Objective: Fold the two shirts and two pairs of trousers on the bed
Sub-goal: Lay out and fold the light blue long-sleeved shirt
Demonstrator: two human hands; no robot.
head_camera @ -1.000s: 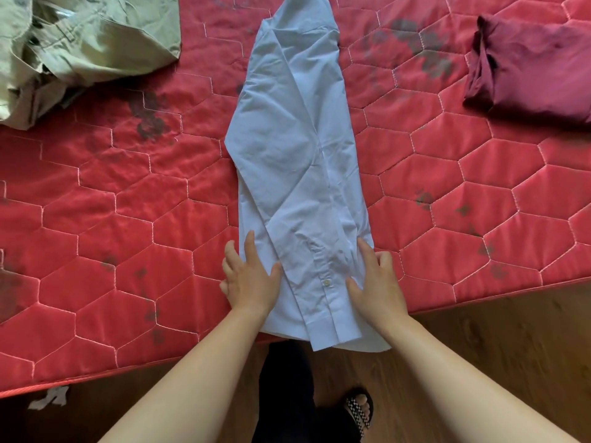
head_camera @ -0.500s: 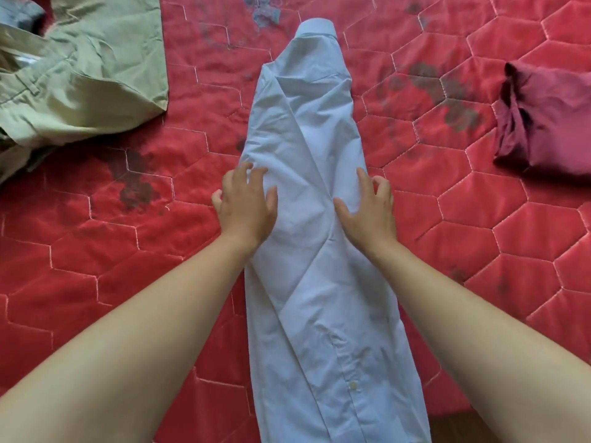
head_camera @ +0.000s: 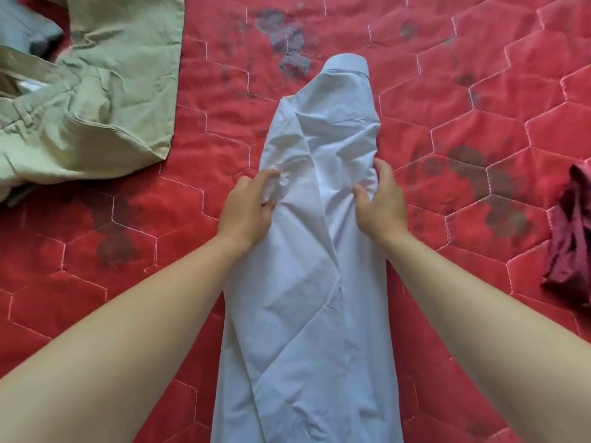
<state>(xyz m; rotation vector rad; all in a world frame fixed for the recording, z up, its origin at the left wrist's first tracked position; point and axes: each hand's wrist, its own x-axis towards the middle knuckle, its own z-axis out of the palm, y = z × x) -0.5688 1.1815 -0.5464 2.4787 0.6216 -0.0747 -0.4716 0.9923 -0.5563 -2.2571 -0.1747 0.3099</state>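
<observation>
A light blue shirt (head_camera: 313,282) lies lengthwise down the middle of the red quilted bed (head_camera: 479,107), folded into a narrow strip with its collar at the far end. My left hand (head_camera: 248,206) pinches a bunch of cloth at the strip's left edge, about a third of the way down from the collar. My right hand (head_camera: 382,199) grips the right edge at the same height. Khaki trousers (head_camera: 96,100) lie crumpled at the far left. A folded maroon garment (head_camera: 572,238) sits at the right edge.
A grey-blue garment (head_camera: 22,30) peeks from under the khaki trousers in the top left corner. Dark stains mark the red mattress cover around the shirt's collar and to its right.
Both hands slid up the shirt from its hem at the bed's edge toward the collar. They lay flat on the cloth before; now their fingers close on the side edges.
</observation>
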